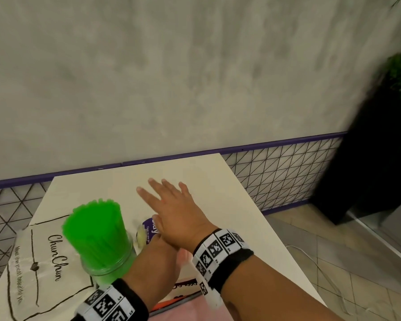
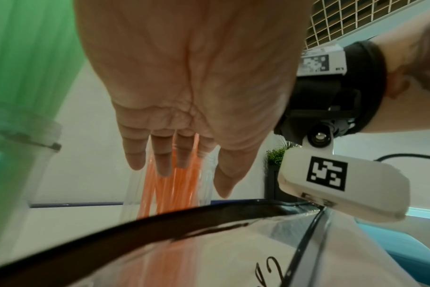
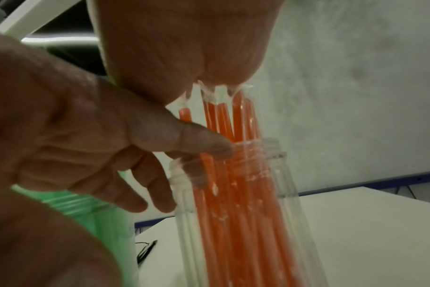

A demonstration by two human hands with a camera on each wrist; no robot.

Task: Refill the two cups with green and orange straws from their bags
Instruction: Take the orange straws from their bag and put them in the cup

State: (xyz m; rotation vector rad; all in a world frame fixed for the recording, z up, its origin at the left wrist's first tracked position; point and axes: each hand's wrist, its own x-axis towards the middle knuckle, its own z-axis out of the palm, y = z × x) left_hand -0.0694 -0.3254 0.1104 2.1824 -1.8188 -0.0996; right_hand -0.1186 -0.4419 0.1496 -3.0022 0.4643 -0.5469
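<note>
A clear cup [image 1: 111, 267] packed with green straws [image 1: 97, 230] stands at the table's left, on a printed clear bag [image 1: 33, 262]. To its right, hidden under my hands in the head view, is a second clear cup [image 3: 282, 184] holding several orange straws [image 3: 233, 174]. My right hand [image 1: 171, 205] is flat with its fingers spread, the palm [image 3: 184, 48] pressing on the orange straws' tips. My left hand [image 1: 158, 253] reaches in below it, and one fingertip [image 3: 209, 147] touches the cup's threaded rim. A clear bag with orange straws [image 2: 172, 256] lies near me.
The white table [image 1: 206, 177] stands against a grey wall with a purple rail. A purple-and-white labelled item [image 1: 149, 228] lies behind the cups. A black planter [image 1: 368, 170] stands on the floor at the right. A cable lies on the floor tiles beside the table.
</note>
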